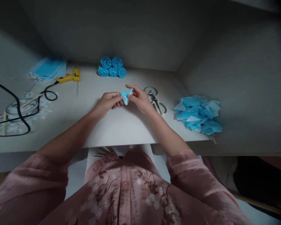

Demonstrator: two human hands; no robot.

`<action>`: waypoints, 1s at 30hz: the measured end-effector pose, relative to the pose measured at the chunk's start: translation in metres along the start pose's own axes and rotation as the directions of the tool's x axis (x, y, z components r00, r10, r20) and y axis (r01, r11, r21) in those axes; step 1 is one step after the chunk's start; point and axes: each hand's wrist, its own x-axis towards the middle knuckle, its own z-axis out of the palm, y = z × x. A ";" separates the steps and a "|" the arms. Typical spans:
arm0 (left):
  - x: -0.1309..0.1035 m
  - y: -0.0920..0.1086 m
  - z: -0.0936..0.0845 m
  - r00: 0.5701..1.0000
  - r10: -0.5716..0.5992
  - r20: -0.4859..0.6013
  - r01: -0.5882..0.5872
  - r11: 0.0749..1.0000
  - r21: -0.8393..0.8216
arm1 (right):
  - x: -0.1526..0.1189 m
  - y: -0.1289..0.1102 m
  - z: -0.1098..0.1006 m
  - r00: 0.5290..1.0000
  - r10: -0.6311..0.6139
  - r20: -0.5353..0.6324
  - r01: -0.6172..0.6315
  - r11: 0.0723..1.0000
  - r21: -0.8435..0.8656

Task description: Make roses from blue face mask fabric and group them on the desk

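Observation:
Between my two hands is a small folded piece of blue and white mask fabric point(126, 95), held just above the middle of the table. My left hand point(109, 101) pinches its left corner between thumb and fingers. On the other side, my right hand point(140, 98) grips the right edge, thumb in front and the index finger raised along the top. White-handled scissors point(157, 104) lie just right of my right hand, partly hidden by it. Behind them is a small round dish or roll point(150, 91) with little pieces in it.
Several rolled blue rosettes point(112, 66) are stacked at the back. A yellow glue gun point(69, 76) stands at the left near blue face masks point(48, 67). Its black cord point(19, 109) loops over white scraps point(43, 109). Blue fabric flowers on sticks point(198, 114) lie at the right edge.

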 end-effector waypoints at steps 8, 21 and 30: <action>-0.001 0.006 0.002 0.997 0.037 -0.063 -0.041 0.997 -0.066 | 0.000 0.000 0.000 1.000 0.005 0.007 -0.004 1.000 -0.016; 0.000 0.004 0.001 0.998 0.026 -0.063 -0.029 0.999 -0.046 | 0.002 0.000 -0.002 1.000 0.010 -0.002 -0.010 0.999 -0.050; 0.000 0.001 0.001 1.000 0.004 0.001 -0.004 0.999 -0.055 | -0.001 -0.003 0.000 0.999 0.003 0.040 -0.001 0.999 -0.052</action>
